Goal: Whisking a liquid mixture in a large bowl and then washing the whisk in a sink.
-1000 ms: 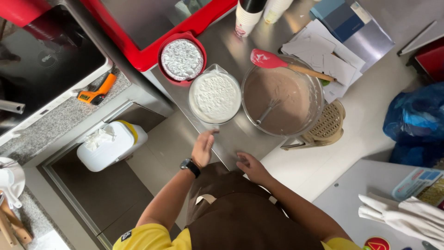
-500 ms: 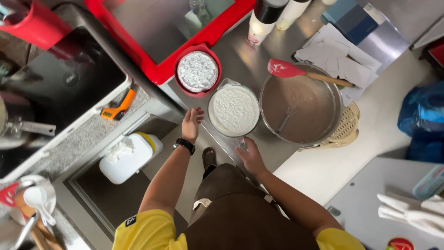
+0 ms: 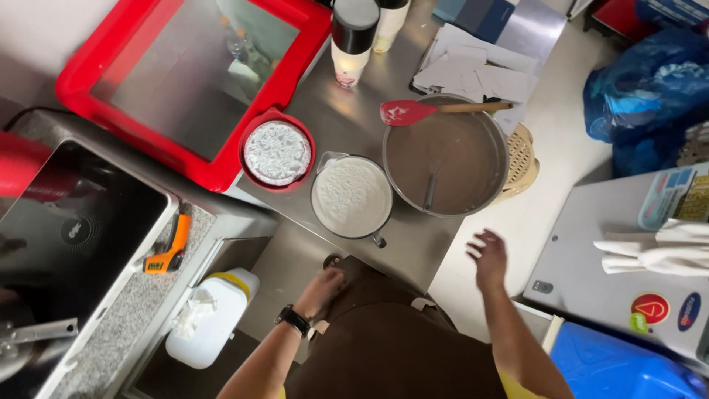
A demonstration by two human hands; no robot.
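Observation:
My left hand (image 3: 323,287), with a black watch on the wrist, rests against my brown apron (image 3: 399,340) just below the steel counter (image 3: 347,103). My right hand (image 3: 488,255) hovers open over the pale floor, right of the counter's corner, holding nothing. On the counter in front of me stand a clear jug of white powder (image 3: 351,196), a red bowl of white powder (image 3: 277,153) and a large metal pot of brown batter (image 3: 445,155). A red spatula (image 3: 413,112) lies across the pot's rim, and a utensil handle sticks out of the batter.
A red tray (image 3: 81,81) and two tall cups (image 3: 351,37) sit at the counter's back, with papers (image 3: 480,70) beside them. A black cooktop (image 3: 66,229) is at left, an orange tool (image 3: 168,251) and white jug (image 3: 207,314) below. At right are a blue bag (image 3: 642,81) and a grey appliance (image 3: 613,281).
Both hands have left the counter edge near the jug. My left hand dropped to my apron; my right hand swung out to the right, open over the floor.

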